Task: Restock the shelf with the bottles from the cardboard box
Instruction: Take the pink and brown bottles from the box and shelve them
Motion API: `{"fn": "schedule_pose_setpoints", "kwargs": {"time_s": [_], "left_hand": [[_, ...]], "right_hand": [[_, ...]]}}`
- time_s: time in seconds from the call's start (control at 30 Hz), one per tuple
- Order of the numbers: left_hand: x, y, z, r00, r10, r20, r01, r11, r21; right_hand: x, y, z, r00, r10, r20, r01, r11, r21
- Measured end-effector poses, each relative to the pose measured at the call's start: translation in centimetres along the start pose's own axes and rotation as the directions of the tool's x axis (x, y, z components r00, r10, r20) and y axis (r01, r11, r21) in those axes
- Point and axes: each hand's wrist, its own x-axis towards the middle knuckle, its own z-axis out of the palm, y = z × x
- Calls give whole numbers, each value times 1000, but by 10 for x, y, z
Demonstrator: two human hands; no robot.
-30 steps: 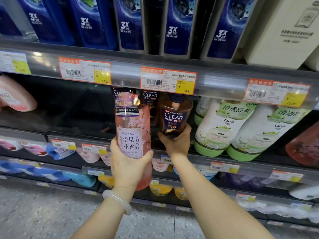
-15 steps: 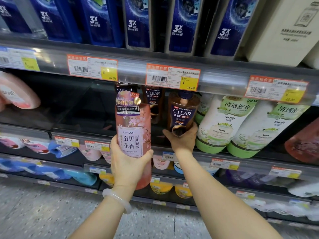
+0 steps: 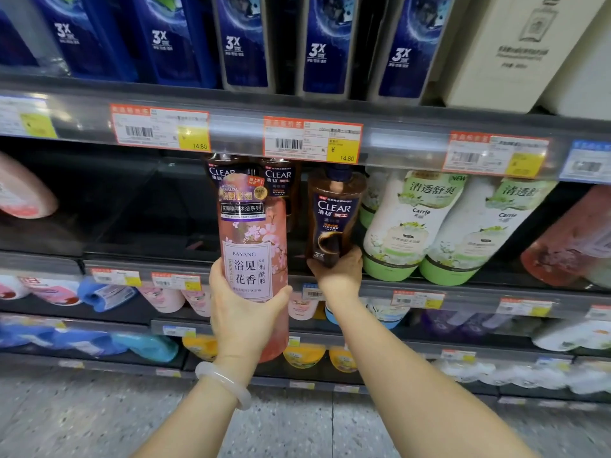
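My left hand (image 3: 243, 317) grips a tall pink bottle (image 3: 253, 239) with cherry-blossom print, held upright in front of the shelf (image 3: 463, 285). My right hand (image 3: 339, 271) holds the base of a brown CLEAR bottle (image 3: 334, 213), which stands tilted slightly at the shelf's front edge, beside a green and white Carrie bottle (image 3: 408, 226). Two more CLEAR bottles (image 3: 279, 183) stand behind the pink one. The cardboard box is out of view.
Blue 3X boxes (image 3: 241, 41) and a cream box (image 3: 519, 51) fill the shelf above. A second Carrie bottle (image 3: 476, 233) and a red bottle (image 3: 568, 239) stand to the right. The shelf section (image 3: 115, 209) left of the pink bottle is dark. Lower shelves hold pouches.
The brown CLEAR bottle has shifted right and deeper onto the shelf, closer to the Carrie bottle. The pink bottle stays in about the same place in my left hand.
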Motion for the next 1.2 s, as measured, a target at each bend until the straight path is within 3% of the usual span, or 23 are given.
{"fn": "schedule_pose_setpoints", "kwargs": {"time_s": [0.17,0.37,0.5,0.87,1.03,1.2], "left_hand": [[-11,9,3,998,30,63,-29,999,-29],[-34,15,18,983,93,156,-87,995,-43],[-61,24,40,961,129,246,-125,992,-32],[-156,60,151,869,190,456,-173,982,-79],[-201,87,229,868,182,462,-153,983,-99],[-223,117,306,922,166,350,-121,982,-148]], "right_hand": [[-26,17,-14,995,-104,-11,104,995,13],[-47,22,-52,994,-102,43,93,981,172],[-55,36,-94,994,-111,0,107,958,266],[-20,110,-243,976,26,-218,32,965,259],[17,150,-320,975,18,-223,32,975,219],[57,190,-394,986,-11,-167,41,984,173]]}}
